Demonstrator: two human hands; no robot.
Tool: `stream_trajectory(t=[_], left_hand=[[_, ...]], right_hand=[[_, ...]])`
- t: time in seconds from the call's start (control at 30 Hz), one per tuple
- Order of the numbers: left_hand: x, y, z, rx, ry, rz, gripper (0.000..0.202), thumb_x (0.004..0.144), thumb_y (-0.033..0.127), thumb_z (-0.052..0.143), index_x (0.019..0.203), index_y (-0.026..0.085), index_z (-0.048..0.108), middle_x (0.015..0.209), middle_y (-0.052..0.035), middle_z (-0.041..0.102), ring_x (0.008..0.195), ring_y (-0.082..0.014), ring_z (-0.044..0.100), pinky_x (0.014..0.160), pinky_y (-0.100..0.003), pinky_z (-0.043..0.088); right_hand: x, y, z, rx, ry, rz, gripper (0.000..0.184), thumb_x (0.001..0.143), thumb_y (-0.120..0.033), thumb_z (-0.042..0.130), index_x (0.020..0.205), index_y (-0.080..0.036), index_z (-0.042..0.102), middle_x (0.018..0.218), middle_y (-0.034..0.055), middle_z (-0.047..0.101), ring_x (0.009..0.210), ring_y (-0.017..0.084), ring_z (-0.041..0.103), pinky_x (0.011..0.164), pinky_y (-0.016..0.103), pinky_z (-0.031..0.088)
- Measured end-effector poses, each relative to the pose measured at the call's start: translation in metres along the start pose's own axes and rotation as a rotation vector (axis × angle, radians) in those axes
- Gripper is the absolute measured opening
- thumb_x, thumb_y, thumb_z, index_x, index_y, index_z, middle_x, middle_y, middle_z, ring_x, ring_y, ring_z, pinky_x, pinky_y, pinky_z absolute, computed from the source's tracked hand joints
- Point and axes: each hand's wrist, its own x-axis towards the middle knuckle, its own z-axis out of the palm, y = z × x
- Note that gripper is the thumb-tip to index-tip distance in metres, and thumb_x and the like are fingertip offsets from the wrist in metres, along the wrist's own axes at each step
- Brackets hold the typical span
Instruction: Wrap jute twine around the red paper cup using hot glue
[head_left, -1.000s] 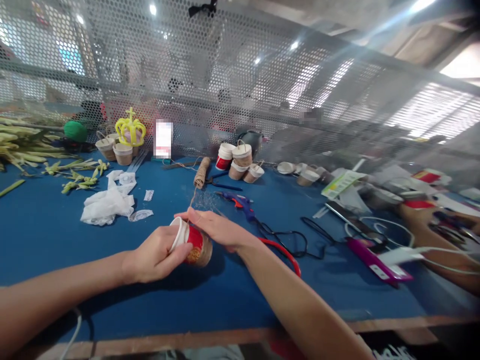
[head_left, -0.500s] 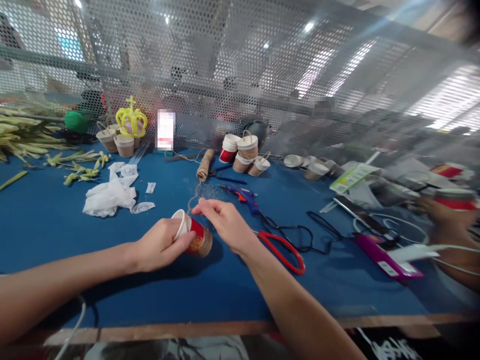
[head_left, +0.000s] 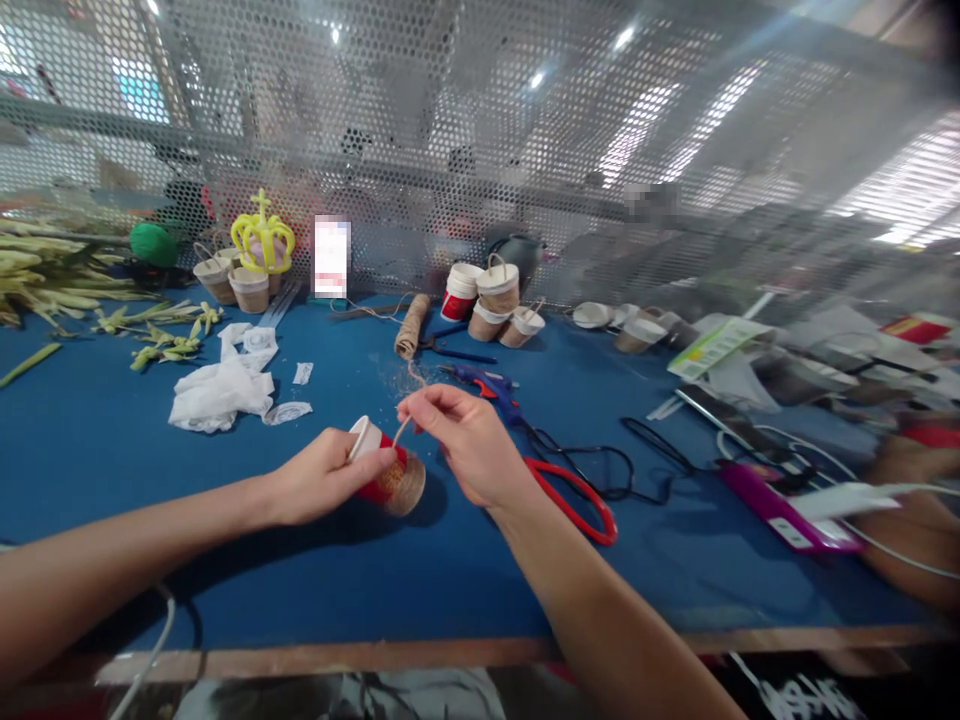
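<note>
My left hand [head_left: 326, 475] is closed around a small red and white paper cup [head_left: 390, 485], tilted on its side with its white rim toward the left. Twine is wrapped around the cup's base end. A strand of twine [head_left: 403, 428] runs from the cup up to my right hand [head_left: 457, 430], whose thumb and fingers pinch it. Beyond that hand the strand leads to a roll of twine [head_left: 412, 328] lying on the blue table [head_left: 337, 590]. A blue glue gun [head_left: 491, 388] lies just past my right hand. Red-handled scissors [head_left: 577, 500] are partly hidden by my right wrist.
Twine-wrapped cups [head_left: 495, 300] stand at the back, along with pliers [head_left: 457, 352]. Crumpled white tissue [head_left: 225, 395] and a yellow crown [head_left: 262, 240] are on the left. Purple box [head_left: 787, 508], cables and another person's arm [head_left: 911, 540] occupy the right. A perforated metal screen [head_left: 420, 120] rises behind.
My right hand has shifted slightly right, drawing the twine strand across the red side of the cup. My left hand still grips the cup. At the right, the other person's hand has moved.
</note>
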Motion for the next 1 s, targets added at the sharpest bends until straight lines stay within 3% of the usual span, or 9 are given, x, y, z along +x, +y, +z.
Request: stream_trajectory(t=[0.17,0.3,0.6,1.0], left_hand=[[0.005,0.001,0.0,-0.434,0.049,-0.194,0.038,0.073,0.05,0.046,0.061,0.013,0.047,0.052,0.0047,0.04,0.047,-0.0064,0.031,0.045,-0.019,0.025],[0.006,0.0,0.0,-0.572,0.072,-0.275,0.037,0.069,0.048,0.054,0.066,0.011,0.054,0.056,0.002,0.05,0.049,-0.0071,0.04,0.049,-0.019,0.031],[0.007,0.001,0.001,-0.576,0.094,-0.362,0.033,0.07,0.044,0.052,0.061,0.013,0.053,0.051,0.002,0.051,0.045,-0.0088,0.043,0.047,-0.02,0.033],[0.0,0.007,0.003,-0.541,0.093,-0.217,0.034,0.067,0.046,0.055,0.059,0.013,0.052,0.052,0.0039,0.045,0.047,-0.0066,0.035,0.046,-0.018,0.028]], right_hand=[[0.004,0.001,-0.009,-0.038,0.115,-0.093,0.012,0.071,-0.027,0.061,0.066,-0.017,0.059,0.063,-0.0023,0.059,0.058,0.007,0.049,0.059,0.021,0.038],[0.006,0.003,-0.011,-0.102,0.144,-0.13,0.012,0.072,-0.028,0.06,0.066,-0.017,0.059,0.063,-0.0018,0.059,0.058,0.008,0.05,0.06,0.023,0.039],[0.003,0.002,-0.013,-0.167,0.148,-0.163,0.013,0.074,-0.029,0.058,0.067,-0.018,0.058,0.064,-0.0014,0.059,0.061,0.01,0.052,0.062,0.024,0.041],[0.005,0.008,-0.013,-0.289,0.141,-0.124,0.017,0.075,-0.032,0.056,0.066,-0.017,0.057,0.064,-0.0007,0.059,0.061,0.01,0.053,0.061,0.024,0.041]])
